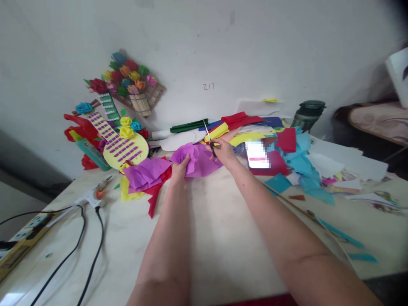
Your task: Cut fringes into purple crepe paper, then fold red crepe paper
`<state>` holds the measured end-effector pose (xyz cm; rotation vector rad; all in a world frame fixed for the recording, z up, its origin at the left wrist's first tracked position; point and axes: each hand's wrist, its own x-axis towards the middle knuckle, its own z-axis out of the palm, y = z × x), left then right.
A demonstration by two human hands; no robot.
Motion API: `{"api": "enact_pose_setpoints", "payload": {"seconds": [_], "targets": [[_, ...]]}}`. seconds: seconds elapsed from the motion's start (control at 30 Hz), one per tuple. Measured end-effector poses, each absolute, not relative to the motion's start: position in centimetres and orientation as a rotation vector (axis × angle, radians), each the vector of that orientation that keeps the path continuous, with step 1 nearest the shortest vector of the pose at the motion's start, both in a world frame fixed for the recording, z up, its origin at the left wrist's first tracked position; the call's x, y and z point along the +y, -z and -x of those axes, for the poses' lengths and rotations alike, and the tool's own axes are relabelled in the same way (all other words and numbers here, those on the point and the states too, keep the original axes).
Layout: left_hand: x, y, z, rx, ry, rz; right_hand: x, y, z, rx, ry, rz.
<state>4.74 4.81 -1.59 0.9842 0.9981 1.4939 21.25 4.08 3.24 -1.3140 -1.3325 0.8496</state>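
My left hand [181,167] pinches a sheet of purple crepe paper [202,163] at its left part, thumb on top. A pair of scissors [212,146] with dark handles is in my right hand [225,153], just above the right side of that sheet. Their blades point up and away from me, towards the wall. To the left of my left hand, more purple paper [145,174] lies over red paper [156,197] and yellow paper [132,191]. Close by on the right, a lit phone [257,154] rests on red paper.
A round yellow paper craft [126,151] with paper roses stands at the back left. Two glue guns [92,197] with black cords lie near a power strip [27,238]. Blue paper scraps [306,161], a dark green bottle [307,114] and a thin stick [280,195] are on the right.
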Motion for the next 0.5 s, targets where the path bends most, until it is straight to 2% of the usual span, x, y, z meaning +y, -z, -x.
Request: {"api": "enact_pose_setpoints", "payload": {"seconds": [0.33,0.5], "targets": [[4.2,1.1,-4.2,0.918,-1.479,-0.972,7.5,-4.5,-20.1,-1.445,-1.101,0.964],[4.2,0.9,-4.3,0.837,-1.471,-0.992,8.3,-4.7,-20.3,-1.52,-1.174,0.942]]}}
